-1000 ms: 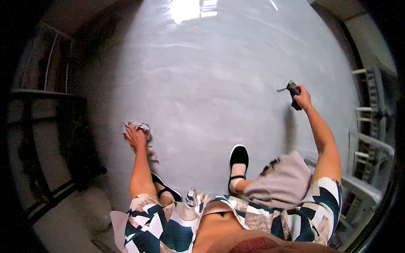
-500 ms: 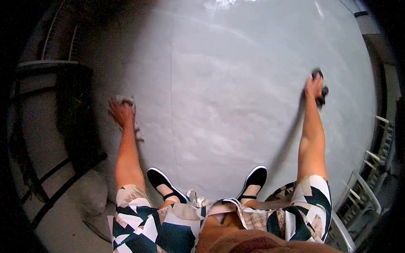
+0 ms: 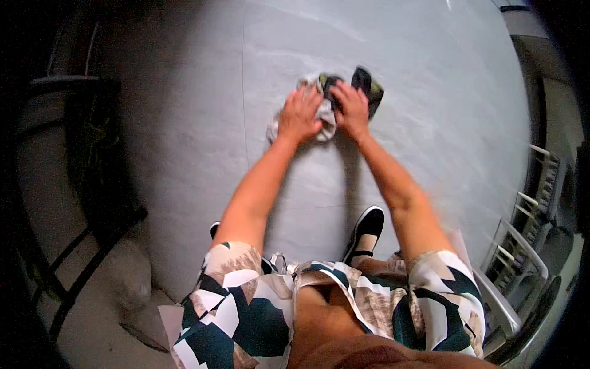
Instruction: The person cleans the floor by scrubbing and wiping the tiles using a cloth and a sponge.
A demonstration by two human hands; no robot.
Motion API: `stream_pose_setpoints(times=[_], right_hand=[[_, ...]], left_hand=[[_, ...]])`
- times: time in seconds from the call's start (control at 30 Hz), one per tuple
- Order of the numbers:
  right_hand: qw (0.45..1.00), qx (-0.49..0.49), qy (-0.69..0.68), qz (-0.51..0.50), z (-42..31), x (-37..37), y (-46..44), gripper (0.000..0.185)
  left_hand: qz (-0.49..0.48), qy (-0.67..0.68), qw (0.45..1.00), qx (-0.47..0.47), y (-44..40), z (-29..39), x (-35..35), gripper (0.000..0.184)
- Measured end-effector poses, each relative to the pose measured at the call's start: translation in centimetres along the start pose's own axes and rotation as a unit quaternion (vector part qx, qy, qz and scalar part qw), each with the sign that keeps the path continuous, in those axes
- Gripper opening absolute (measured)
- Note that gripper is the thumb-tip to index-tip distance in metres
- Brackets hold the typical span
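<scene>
Both my hands are close together over the pale floor (image 3: 307, 178), ahead of my feet. My left hand (image 3: 299, 115) presses down on a bunched whitish cloth (image 3: 327, 127), its fingers curled over the fabric. Beside it, my right hand (image 3: 352, 109) grips a dark cloth (image 3: 373, 101) with greenish patches, which spreads out on both sides of the fingers. The two cloths meet or overlap between my hands; the exact line cannot be made out. The fingertips are partly blurred.
My black shoe (image 3: 367, 230) stands on the floor below the right arm. White slatted racks or chairs (image 3: 522, 246) line the right side. At the left are a dark-framed stand (image 3: 86, 277) and a dim dark panel (image 3: 95, 147).
My hands have swept inward from far left and far right to the middle, bringing the whitish and dark cloths together. My body leans further forward.
</scene>
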State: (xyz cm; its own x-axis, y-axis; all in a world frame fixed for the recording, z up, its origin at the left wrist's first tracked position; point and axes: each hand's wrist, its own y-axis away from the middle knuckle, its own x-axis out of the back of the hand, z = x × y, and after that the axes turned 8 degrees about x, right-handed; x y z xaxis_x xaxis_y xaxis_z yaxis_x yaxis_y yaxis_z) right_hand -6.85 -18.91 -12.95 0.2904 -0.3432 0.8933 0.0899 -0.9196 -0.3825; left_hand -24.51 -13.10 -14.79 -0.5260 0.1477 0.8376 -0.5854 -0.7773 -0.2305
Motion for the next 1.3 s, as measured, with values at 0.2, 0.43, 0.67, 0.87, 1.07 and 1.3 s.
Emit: stream_pose_setpoints(times=[0.2, 0.43, 0.67, 0.87, 1.07, 1.3], right_hand=[[0.985, -0.085, -0.065, -0.132, -2.5, -5.8, 10.4, 0.064], [0.982, -0.115, -0.124, -0.085, -6.1, -8.1, 12.5, 0.043], [0.829, -0.364, -0.420, -0.057, -0.2, -10.5, 7.3, 0.038], [0.738, -0.430, -0.487, 0.185, 11.0, -5.5, 5.3, 0.043], [0.664, -0.537, -0.288, 0.434, 23.4, 5.4, 16.4, 0.042], [0.457, -0.801, 0.196, 0.334, 17.1, 6.6, 26.6, 0.039]], left_hand=[[-0.172, 0.051, 0.984, -0.017, 8.9, -3.3, -6.1, 0.075], [-0.292, 0.001, 0.956, 0.023, 13.3, -3.8, -5.5, 0.069], [-0.218, 0.134, 0.965, 0.062, 12.5, -8.4, -9.7, 0.058], [-0.209, 0.160, 0.962, 0.075, 13.3, -12.0, -10.2, 0.058], [-0.152, 0.120, 0.980, 0.039, 12.5, -12.1, -9.8, 0.059], [-0.093, 0.071, 0.993, 0.030, 12.5, -11.2, -9.4, 0.069]])
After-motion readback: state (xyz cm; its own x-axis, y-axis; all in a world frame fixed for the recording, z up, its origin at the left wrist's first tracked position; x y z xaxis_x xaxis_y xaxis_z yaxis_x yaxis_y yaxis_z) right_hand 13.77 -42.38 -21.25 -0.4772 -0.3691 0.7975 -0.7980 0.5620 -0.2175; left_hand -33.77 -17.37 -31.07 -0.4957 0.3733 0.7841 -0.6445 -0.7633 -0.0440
